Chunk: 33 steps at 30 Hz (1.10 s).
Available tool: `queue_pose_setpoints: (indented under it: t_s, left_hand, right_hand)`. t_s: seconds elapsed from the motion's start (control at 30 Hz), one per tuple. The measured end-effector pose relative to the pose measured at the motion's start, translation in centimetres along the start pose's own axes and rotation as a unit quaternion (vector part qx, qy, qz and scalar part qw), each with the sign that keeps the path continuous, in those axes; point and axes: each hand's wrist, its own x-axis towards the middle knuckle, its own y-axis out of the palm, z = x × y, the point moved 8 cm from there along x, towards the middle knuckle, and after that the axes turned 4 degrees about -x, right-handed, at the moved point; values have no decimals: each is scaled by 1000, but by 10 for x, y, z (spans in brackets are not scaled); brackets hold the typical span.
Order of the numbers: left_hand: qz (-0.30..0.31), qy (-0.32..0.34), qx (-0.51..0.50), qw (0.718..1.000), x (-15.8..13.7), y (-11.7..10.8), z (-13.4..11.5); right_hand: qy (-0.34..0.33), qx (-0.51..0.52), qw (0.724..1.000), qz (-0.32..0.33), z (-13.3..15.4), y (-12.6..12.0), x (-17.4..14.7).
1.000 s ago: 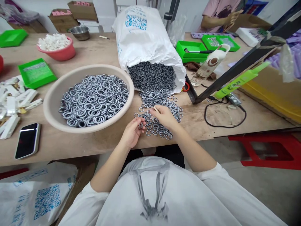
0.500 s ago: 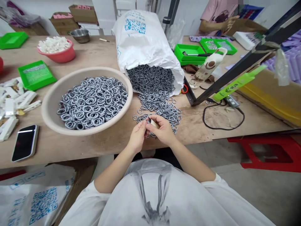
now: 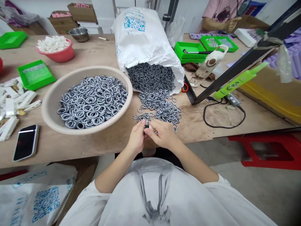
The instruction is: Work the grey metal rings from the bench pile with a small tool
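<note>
My left hand (image 3: 137, 137) is closed in a pinch close to my right hand, above the table's front edge. What its fingertips hold is mostly hidden; grey rings show right behind them. My right hand (image 3: 164, 133) is wrapped round a small pale-handled tool with a dark tip (image 3: 147, 126), the tip pointing at the left fingers. Just beyond both hands lies a loose heap of grey rings (image 3: 166, 111), spilling from the mouth of a white sack (image 3: 145, 40). On the left stands a wide beige basin (image 3: 50, 116) piled with the same grey rings (image 3: 92, 102).
A phone (image 3: 25, 142) and white plastic parts (image 3: 9, 108) lie at left, near a green tray (image 3: 35, 84) and a red bowl (image 3: 62, 56). A dark metal post (image 3: 223, 75) slants across the right, by a black cable (image 3: 204, 117). Another person (image 3: 218, 15) sits at back right.
My right hand has turned over the tool, so its pale handle is now mostly covered and its dark tip points left. Both hands remain close together in nearly the same place.
</note>
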Motion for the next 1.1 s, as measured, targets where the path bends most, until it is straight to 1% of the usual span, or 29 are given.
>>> queue_pose_setpoints:
  t_s: [0.17,0.23,0.3,0.33,0.4,0.47,0.5,0.57,0.63,0.7,0.77,0.83,0.9,1.0,1.1]
  left_hand:
    - [-5,-3,2,1000,-1,0,1]
    - [0,-1,6,1000,-2,0,0]
    - [24,1,15,1000,-5,1,0]
    - [47,0,23,999,-8,4,0]
    - [105,-10,40,994,-15,10,1]
    - [144,-18,45,988,-20,12,2]
    - [145,-16,43,988,-21,9,1]
    - [114,-1,40,993,-17,-4,-3]
    - [73,10,45,996,-10,-20,-6]
    - [51,7,51,997,-4,-31,-7]
    - [46,-2,49,998,-1,-38,-6]
    - [40,-12,35,999,1,-43,-6]
    - [24,-21,16,999,4,-47,-6]
    - [-6,-37,-2,999,8,-51,-5]
    - [-19,-43,-3,999,13,-49,-4]
  right_hand:
    - [1,-14,1000,17,3,-1,2]
    - [3,4,1000,28,3,-1,2]
    - [13,50,998,44,-2,2,3]
    - [30,77,996,45,-8,3,3]
    - [87,113,989,26,-31,3,6]
    - [159,93,983,-12,-59,1,10]
    - [183,68,981,-13,-70,3,12]
    - [201,-7,979,13,-83,9,22]
    - [194,-96,974,60,-86,19,33]
    - [188,-175,960,110,-87,29,43]
    - [188,-228,944,145,-88,36,49]
    - [186,-254,936,160,-89,40,52]
    - [186,-262,934,159,-88,41,51]
    - [187,-260,934,159,-88,41,47]
    - [191,-239,940,150,-90,38,44]
